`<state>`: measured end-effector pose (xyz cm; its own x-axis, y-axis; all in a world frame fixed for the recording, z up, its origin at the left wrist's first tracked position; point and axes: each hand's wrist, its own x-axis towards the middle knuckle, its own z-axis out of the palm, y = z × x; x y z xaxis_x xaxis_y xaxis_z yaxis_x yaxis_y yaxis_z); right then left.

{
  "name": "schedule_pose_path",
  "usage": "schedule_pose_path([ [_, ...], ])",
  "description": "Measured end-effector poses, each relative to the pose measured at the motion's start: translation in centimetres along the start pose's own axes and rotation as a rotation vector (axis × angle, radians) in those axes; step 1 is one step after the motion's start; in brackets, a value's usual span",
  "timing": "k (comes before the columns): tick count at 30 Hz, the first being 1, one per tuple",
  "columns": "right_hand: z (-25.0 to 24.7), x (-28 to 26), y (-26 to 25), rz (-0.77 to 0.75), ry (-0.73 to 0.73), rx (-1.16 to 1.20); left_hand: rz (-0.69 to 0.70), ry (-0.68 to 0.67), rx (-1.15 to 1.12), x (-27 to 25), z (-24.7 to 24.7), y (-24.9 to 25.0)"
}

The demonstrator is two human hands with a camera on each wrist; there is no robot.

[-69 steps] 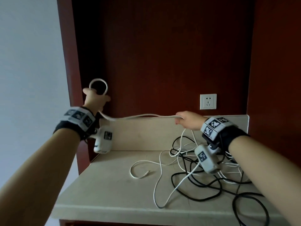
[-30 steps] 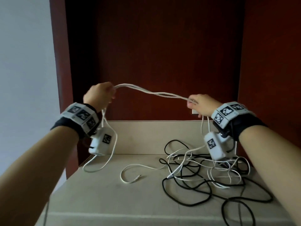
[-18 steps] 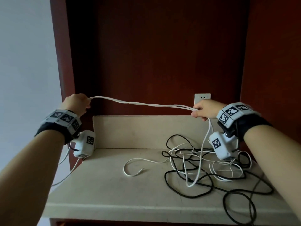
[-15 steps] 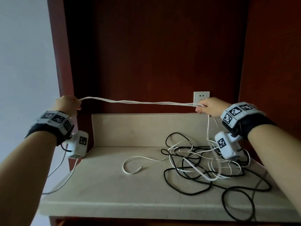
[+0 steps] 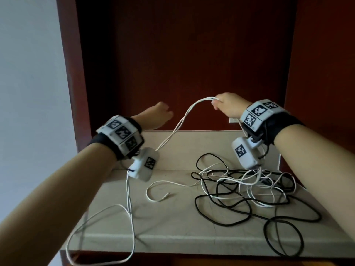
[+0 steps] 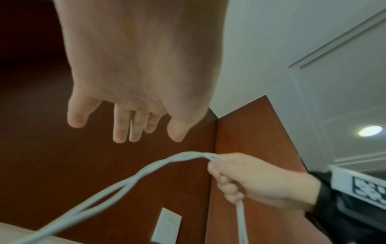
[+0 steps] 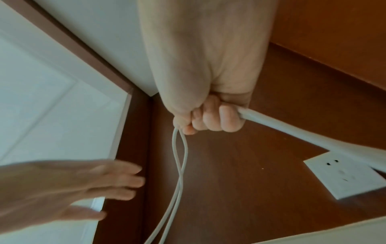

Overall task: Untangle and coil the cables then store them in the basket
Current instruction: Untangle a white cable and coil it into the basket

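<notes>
- Released since half a second ago: the left hand has let go of the white cable, so the once-taut span now sags from the right hand down toward the tabletop.
- Right-hand grip is curled tight round doubled strands of that white cable, held high in front of the dark red back panel.
- Left-hand grip is apart, fingers straight and spread, holding nothing, just beside the hanging strands.
- From the right fist the strands drop behind the left wrist camera, run over the tabletop's front edge in a loose loop, and come back up.
- More white cable lies snarled with the black cable on the tabletop's right half; one white end with a small plug lies free near the middle.
- No brand or writing can be read; the wristbands carry only black-and-white square markers.
- Left wrist view shows a lit ceiling lamp, unseen from the head.
- Right wrist view shows the whole wall socket; from the head the right wrist hides nearly all of it.
- Left hand is motion-blurred in the right wrist view, and the tangle is too dense to trace strand by strand.
</notes>
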<state>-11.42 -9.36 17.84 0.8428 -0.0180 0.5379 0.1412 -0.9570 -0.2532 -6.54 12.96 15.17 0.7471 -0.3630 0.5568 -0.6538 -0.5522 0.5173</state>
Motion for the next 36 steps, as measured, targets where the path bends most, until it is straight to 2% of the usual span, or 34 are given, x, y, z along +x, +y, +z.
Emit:
schedule_pose_path([
  [1, 0.0, 0.1, -0.6, -0.021, -0.009, -0.007, -0.114, -0.067, -0.017, 0.5, 1.1, 1.0],
  [5, -0.5, -0.1, -2.0, -0.083, -0.002, -0.017, -0.101, -0.134, 0.161, 1.2, 3.8, 3.3],
  [7, -1.0, -0.5, -1.9, -0.073, 0.02, 0.0, -0.102, -0.099, 0.224, 1.3, 4.3, 3.0],
  [9, -1.7, -0.9, -1.4, -0.059, 0.062, 0.019, -0.101, -0.056, 0.225, 1.1, 4.4, 2.5],
  [11, -2.3, -1.3, -0.6, -0.042, 0.105, 0.037, -0.142, -0.103, 0.199, 0.6, 4.3, 1.6],
  [14, -2.1, -1.8, 0.8, -0.005, 0.143, 0.014, -0.203, -0.238, 0.279, -0.5, 4.5, -0.3],
  [16, -1.0, -2.3, 2.1, 0.057, 0.146, 0.001, -0.199, -0.4, 0.341, -2.0, 5.3, -1.8],
  [18, 0.4, -2.8, 4.0, 0.132, 0.132, -0.032, -0.244, -0.581, 0.301, -3.7, 6.1, -3.8],
  [20, 1.9, -3.2, 6.0, 0.199, 0.104, -0.108, -0.295, -0.655, 0.247, -5.4, 6.1, -5.6],
  [22, 3.4, -3.5, 7.7, 0.319, 0.015, -0.205, -0.347, -0.586, 0.179, -6.6, 5.6, -7.0],
  [24, 4.9, -3.9, 7.5, 0.384, -0.18, -0.282, -0.385, -0.428, 0.062, -7.3, 4.9, -7.3],
  [27, 7.0, -4.6, 4.2, 0.304, -0.382, -0.278, -0.33, -0.301, 0.091, -7.1, 4.5, -7.0],
  [31, 10.3, -5.6, -1.2, 0.165, -0.335, -0.392, -0.272, -0.298, 0.177, -6.7, 5.1, -5.8],
  [36, 12.4, -7.7, -5.7, 0.169, -0.057, -0.571, -0.192, -0.259, 0.272, -6.4, 5.4, -4.2],
])
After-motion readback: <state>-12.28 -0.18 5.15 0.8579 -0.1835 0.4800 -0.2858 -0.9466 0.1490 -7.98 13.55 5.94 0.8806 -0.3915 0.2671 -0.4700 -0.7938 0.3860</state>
